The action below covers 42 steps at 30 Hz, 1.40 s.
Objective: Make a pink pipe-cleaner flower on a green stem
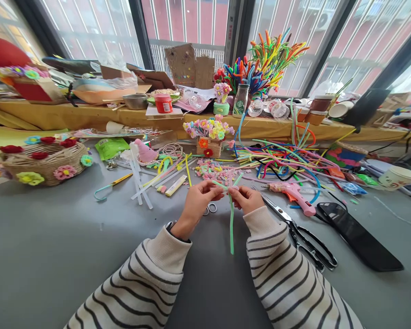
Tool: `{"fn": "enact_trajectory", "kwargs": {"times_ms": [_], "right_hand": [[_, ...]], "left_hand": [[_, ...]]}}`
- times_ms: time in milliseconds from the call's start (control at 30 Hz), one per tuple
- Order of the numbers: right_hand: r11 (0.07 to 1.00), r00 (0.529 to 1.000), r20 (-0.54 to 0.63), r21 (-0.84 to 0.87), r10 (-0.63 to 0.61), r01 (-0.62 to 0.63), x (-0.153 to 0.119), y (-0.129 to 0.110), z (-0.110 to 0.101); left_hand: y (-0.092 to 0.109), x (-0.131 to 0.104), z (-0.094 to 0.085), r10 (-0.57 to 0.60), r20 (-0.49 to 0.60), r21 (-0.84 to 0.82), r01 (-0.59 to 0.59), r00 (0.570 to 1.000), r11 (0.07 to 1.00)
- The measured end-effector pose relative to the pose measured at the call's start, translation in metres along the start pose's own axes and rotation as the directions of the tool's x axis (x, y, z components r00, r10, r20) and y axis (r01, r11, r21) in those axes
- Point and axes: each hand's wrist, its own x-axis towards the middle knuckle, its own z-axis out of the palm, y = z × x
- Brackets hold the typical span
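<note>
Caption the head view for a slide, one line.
Both hands pinch green strips above a gray table, with large scissors and a pink glue gun at right.

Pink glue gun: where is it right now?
In the head view, the pink glue gun lies on the grey table, right of the right hand, between the large black-handled scissors and the black phone.

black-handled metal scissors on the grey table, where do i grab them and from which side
Probably best by the black loop handles, with the right hand coming down from above on the near side. The scissors lie flat with the loops towards the person and the metal blades pointing away, so this keeps fingers off the edges.
</note>
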Motion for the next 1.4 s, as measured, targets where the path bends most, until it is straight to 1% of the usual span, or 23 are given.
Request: {"fn": "enact_trajectory", "kwargs": {"times_ms": [100,200,267,367,467,533,600,733,800,867,933,1100,1167,1200,1267,1333,1400], "right_hand": [[0.989,0.997,-0.057,0.142,0.046,-0.038,0.001,0.000,0.002],[0.968,0.991,-0.095,0.241,0.097,-0.072,0.002,0.002,0.004],[0.951,0.987,-0.098,0.294,0.131,-0.097,0.003,0.004,0.005],[0.931,0.984,-0.064,0.341,0.165,-0.134,0.004,0.008,0.006],[0.914,0.981,0.018,0.360,0.193,-0.187,0.006,0.009,0.004],[0.915,0.979,0.045,0.347,0.201,-0.204,0.006,0.009,0.003],[0.925,0.980,0.043,0.323,0.196,-0.199,0.006,0.008,0.002],[0.945,0.981,0.061,0.263,0.182,-0.192,0.005,0.006,0.002],[0.960,0.987,0.046,0.228,0.153,-0.160,0.003,0.004,0.003],[0.976,0.993,0.027,0.184,0.112,-0.115,0.000,0.003,0.005],[0.986,0.996,0.037,0.145,0.083,-0.088,-0.003,0.001,0.007],[0.993,0.991,0.123,0.099,0.045,-0.057,-0.006,-0.007,0.005],[0.997,0.991,0.132,0.068,0.031,-0.040,-0.006,-0.009,0.002],[0.999,0.992,0.122,0.044,0.020,-0.026,-0.005,-0.008,0.001],[0.999,0.998,0.045,-0.004,-0.032,0.032,-0.004,-0.006,0.000],[0.994,0.995,-0.021,-0.042,-0.099,0.098,-0.003,-0.002,0.000],[0.986,0.987,-0.039,-0.072,-0.153,0.150,-0.002,0.001,0.000]], "left_hand": [[-0.001,0.000,0.001,0.008,0.017,0.029,-0.009,1.000,1.000],[-0.003,0.000,0.002,0.002,0.100,0.088,-0.010,0.995,0.996],[-0.004,0.000,0.003,-0.012,0.147,0.099,-0.002,0.989,0.995],[-0.007,0.001,0.003,-0.038,0.199,0.110,0.017,0.979,0.994],[-0.008,0.001,0.002,-0.055,0.202,0.143,0.026,0.978,0.989],[-0.007,0.001,0.001,-0.057,0.184,0.156,0.028,0.981,0.987],[-0.007,0.001,0.000,-0.059,0.177,0.157,0.031,0.982,0.987],[-0.007,0.000,0.000,-0.064,0.196,0.145,0.035,0.978,0.989],[-0.005,-0.001,0.001,-0.085,0.183,0.135,0.060,0.979,0.989],[-0.003,-0.001,0.002,-0.111,0.148,0.128,0.092,0.983,0.987],[-0.002,-0.001,0.002,-0.133,0.128,0.134,0.116,0.983,0.984],[-0.004,0.001,-0.001,-0.081,0.063,0.103,0.074,0.995,0.992],[-0.005,0.001,-0.001,-0.066,0.056,0.092,0.061,0.996,0.994],[-0.005,0.001,-0.001,-0.068,0.052,0.086,0.063,0.996,0.994],[-0.004,0.000,-0.001,-0.083,0.039,0.065,0.081,0.996,0.995],[-0.003,0.000,0.000,-0.108,0.030,0.041,0.107,0.994,0.993],[-0.003,-0.001,0.000,-0.134,0.038,0.023,0.133,0.990,0.991]]}}
